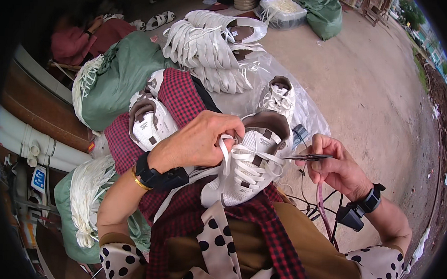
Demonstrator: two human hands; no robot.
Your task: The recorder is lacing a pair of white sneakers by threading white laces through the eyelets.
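Whites, Checks and Dots

We see a white shoe (247,165) with white laces (226,154) and brown trim, a red-and-black checked cloth (185,95), cream sleeves (123,260) with black dots, green sacks (121,77), and black wristbands (161,176).

- Showing an open-air shoe-finishing yard, spreading over a bare dirt floor (365,86).
- Piling up in a stack of white shoe uppers (207,49) on clear plastic sheeting (304,108).
- Bulging beside it, green sacks (121,75) spilling white laces (84,198).
- Waiting further back, a clear tub (284,12) of more white pieces.
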